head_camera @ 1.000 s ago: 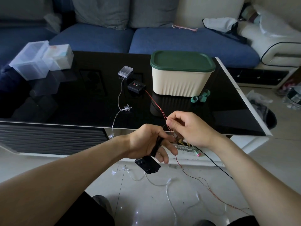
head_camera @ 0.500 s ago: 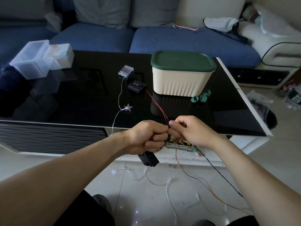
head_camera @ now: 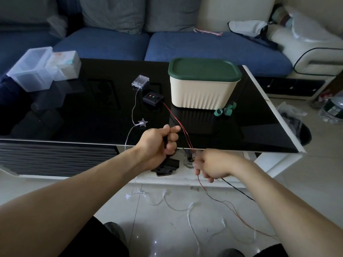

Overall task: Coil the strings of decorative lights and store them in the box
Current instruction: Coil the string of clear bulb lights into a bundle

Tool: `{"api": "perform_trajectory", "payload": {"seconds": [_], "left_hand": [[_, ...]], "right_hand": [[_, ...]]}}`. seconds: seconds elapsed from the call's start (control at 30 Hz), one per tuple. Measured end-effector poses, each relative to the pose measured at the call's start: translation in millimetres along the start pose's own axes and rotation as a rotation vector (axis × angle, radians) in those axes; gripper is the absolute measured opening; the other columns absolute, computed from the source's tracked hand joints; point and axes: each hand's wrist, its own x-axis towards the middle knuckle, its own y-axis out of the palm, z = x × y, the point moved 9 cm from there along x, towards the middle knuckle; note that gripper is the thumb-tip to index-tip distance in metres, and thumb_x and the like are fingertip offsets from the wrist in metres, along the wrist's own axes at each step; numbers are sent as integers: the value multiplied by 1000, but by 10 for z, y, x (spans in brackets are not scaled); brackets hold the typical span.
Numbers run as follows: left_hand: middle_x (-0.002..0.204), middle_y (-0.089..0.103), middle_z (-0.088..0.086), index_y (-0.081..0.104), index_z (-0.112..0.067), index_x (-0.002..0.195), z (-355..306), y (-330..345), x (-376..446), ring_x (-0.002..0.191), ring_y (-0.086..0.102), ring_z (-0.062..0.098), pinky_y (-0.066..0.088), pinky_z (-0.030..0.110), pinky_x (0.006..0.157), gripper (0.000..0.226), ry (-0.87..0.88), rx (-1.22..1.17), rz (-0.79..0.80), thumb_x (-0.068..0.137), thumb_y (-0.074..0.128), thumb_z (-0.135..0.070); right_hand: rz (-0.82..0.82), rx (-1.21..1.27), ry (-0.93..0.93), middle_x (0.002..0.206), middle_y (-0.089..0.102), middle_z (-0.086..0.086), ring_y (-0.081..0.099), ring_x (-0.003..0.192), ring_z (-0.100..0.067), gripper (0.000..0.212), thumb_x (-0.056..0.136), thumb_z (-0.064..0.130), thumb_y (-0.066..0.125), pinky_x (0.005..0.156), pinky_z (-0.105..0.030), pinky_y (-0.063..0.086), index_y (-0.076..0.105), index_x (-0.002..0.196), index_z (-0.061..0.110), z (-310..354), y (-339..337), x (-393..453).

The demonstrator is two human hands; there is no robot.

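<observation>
At centre frame the left hand (head_camera: 159,143) is fisted around the black cord with its battery pack (head_camera: 165,166) dangling, the right hand's (head_camera: 211,166) grip pinching the red-and-black wire (head_camera: 185,135) lower right; each loop should match, kept taut, toward the lidded box (head_camera: 202,93) on the bench (head_camera: 92,108).

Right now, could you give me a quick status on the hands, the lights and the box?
Left hand shut on black wire; right hand pinching red wire. Star string uncoiled, trailing to floor. Box lidded, lid in the way.
</observation>
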Motion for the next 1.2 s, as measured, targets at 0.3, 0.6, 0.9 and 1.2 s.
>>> {"api": "perform_trajectory", "payload": {"seconds": [0.3,0.6,0.9,1.2], "left_hand": [[94,72,27,58,14,99,205,170,-28,92,71,37,58,39,86,39,-68,125,34,107,37,-17],[68,50,14,51,-6,73,324,135,53,64,49,28,42,44,75,30,-41,575,98,101,47,-13],[62,59,15,54,-3,71,330,166,-39,56,60,29,46,34,60,62,-184,635,215,106,26,-46],[56,63,3,57,6,116,238,-65,13,38,33,15,28,21,40,49,-157,843,41,106,35,-37]], "right_hand": [[8,-310,-110,77,50,-10,46,69,-22,15,93,-1,48,59,-31,37,60,86,5,469,300,-100],[-278,-70,-170,87,66,-2,62,73,-16,12,95,18,61,66,-34,52,68,86,14,384,-92,-162],[-406,285,-271,56,69,9,59,49,4,22,83,25,78,50,-9,40,63,68,19,484,-253,-164],[-64,388,-196,66,67,3,62,61,-10,14,90,30,74,59,-21,48,67,89,17,113,-127,-24]]}}
